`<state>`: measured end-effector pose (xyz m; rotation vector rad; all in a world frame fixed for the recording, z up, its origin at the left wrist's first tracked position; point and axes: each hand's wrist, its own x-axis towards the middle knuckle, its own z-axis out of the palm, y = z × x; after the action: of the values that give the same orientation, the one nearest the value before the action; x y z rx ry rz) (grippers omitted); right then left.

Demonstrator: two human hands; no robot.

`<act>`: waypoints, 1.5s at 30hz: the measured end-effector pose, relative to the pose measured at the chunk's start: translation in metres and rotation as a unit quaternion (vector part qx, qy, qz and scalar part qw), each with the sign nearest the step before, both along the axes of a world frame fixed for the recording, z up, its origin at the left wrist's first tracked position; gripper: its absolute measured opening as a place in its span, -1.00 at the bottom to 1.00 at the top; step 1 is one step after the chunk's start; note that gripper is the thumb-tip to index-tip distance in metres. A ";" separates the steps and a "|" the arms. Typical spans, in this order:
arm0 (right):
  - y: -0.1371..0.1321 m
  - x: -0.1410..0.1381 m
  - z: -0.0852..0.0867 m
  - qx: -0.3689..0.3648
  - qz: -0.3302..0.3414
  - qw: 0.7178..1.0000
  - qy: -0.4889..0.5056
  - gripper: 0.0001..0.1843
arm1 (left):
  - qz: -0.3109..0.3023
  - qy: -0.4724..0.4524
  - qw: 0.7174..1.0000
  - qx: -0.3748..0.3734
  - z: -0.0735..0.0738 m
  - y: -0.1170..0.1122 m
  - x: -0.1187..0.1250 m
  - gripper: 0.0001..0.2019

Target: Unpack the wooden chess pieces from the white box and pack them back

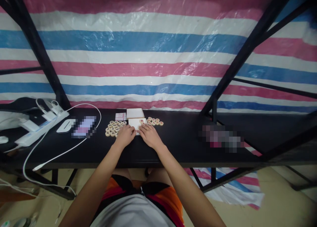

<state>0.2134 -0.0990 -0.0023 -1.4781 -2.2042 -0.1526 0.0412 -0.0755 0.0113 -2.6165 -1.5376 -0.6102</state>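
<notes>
My left hand [126,135] and my right hand [150,136] meet at the near side of a shallow white box [133,122]. Both hands have curled fingers; what lies under the fingertips is too small and hidden to make out. A xiangqi piece [142,121] lies in the box just beyond my right fingers. Left of the box, several round xiangqi pieces with dark characters [113,129] sit in rows, partly covered by my left hand. To its right are several pieces with red characters [153,122]. Behind stands a second white box part [135,113].
A small stack of pinkish paper [121,116] is beside the rear box part. On the left lie a blurred phone [85,127], a white device [65,125], a white cable [64,151] and a power strip [37,129]. Blurred items [221,138] sit right, among black metal posts.
</notes>
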 end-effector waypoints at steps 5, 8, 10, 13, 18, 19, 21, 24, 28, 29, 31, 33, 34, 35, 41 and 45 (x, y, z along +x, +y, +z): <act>0.001 0.002 0.000 0.011 -0.018 1.000 0.012 -0.59 | 0.001 0.004 1.000 0.006 0.000 -0.001 -0.001 -0.75; 0.003 0.012 0.000 0.014 -0.048 0.998 0.042 -0.58 | 0.004 0.004 1.000 -0.002 0.001 -0.001 -0.001 -0.75; 0.005 0.023 -0.002 0.009 -0.104 0.992 0.067 -0.58 | 0.006 0.004 1.000 -0.003 0.001 -0.001 -0.001 -0.74; 0.007 0.037 -0.007 -0.036 -0.191 0.978 0.073 -0.49 | 0.003 0.002 1.000 -0.003 0.001 -0.001 -0.001 -0.75; 0.011 0.039 -0.013 -0.058 -0.185 0.981 0.025 -0.42 | 0.005 -0.007 1.000 -0.007 0.001 -0.001 -0.001 -0.74; 0.012 0.038 -0.013 -0.056 -0.182 0.981 0.021 -0.43 | 0.005 -0.009 1.000 -0.006 0.001 -0.001 -0.001 -0.74; 0.013 0.035 -0.011 -0.062 -0.176 0.982 0.017 -0.46 | 0.003 -0.010 1.000 -0.003 0.000 -0.001 -0.001 -0.75; 0.014 0.034 -0.008 -0.066 -0.176 0.982 0.015 -0.53 | 0.006 -0.013 1.000 0.002 0.000 -0.002 -0.001 -0.77; 0.011 0.034 -0.003 -0.040 -0.188 0.981 0.006 -0.68 | 0.012 -0.016 1.000 0.009 0.000 -0.002 0.000 -0.79; 0.011 0.033 -0.002 -0.039 -0.186 0.982 0.002 -0.71 | 0.014 -0.015 1.000 0.009 0.000 -0.002 0.000 -0.79; 0.011 0.033 -0.001 -0.046 -0.175 0.983 -0.001 -0.77 | 0.019 -0.012 1.000 0.008 0.000 -0.002 -0.001 -0.79; 0.011 0.033 -0.001 -0.056 -0.159 0.986 -0.001 -0.80 | 0.019 -0.011 1.000 0.007 -0.001 -0.001 -0.002 -0.79; 0.012 0.033 -0.001 -0.057 -0.151 0.987 0.001 -0.81 | 0.017 -0.012 1.000 0.008 -0.001 -0.001 -0.002 -0.78; 0.012 0.034 -0.001 -0.057 -0.144 0.988 0.003 -0.82 | 0.014 -0.014 1.000 0.009 -0.002 0.000 -0.002 -0.78; 0.009 0.033 0.000 0.000 -0.156 0.985 0.070 -0.81 | 0.015 -0.022 1.000 0.010 -0.002 0.000 -0.002 -0.79; 0.004 0.019 0.004 0.033 -0.052 0.995 0.083 -0.78 | 0.023 -0.041 0.999 0.021 0.002 -0.004 -0.001 -0.80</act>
<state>0.2327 -0.0955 0.0014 -1.5120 -1.9739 -0.1299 0.0400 -0.0791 0.0128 -2.5495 -1.5834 -0.7456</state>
